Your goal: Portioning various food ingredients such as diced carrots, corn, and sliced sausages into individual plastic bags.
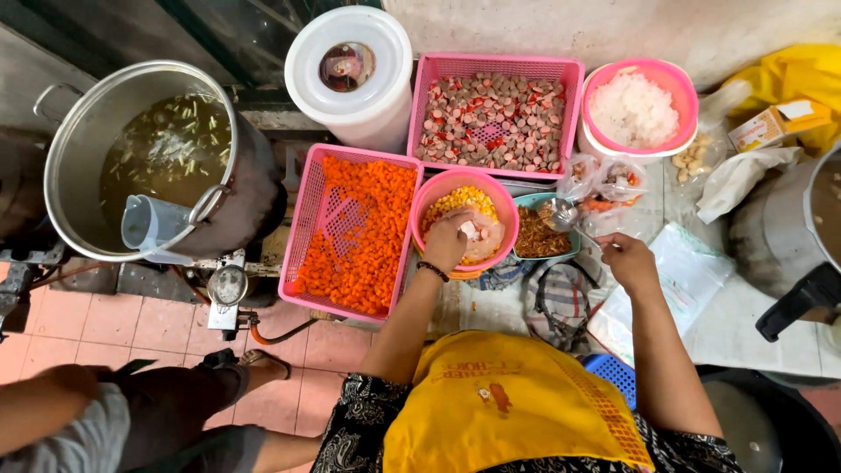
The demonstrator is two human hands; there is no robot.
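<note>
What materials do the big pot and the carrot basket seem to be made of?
Pot: probably steel or aluminium; grey, dull sheen, riveted handle. Carrot basket: most likely plastic; bright pink, moulded lattice walls.

Pink basket (307, 229) of orange carrot cubes (368, 228), pink bowl (438, 186) of yellow corn (462, 198), yellow apron (508, 407), teal bowl (532, 201)

The corn bowl (464, 203) sits between the carrot basket (308, 219) on its left and the fried-onion bowl (524, 203) on its right, sausage basket (419, 105) behind.
</note>
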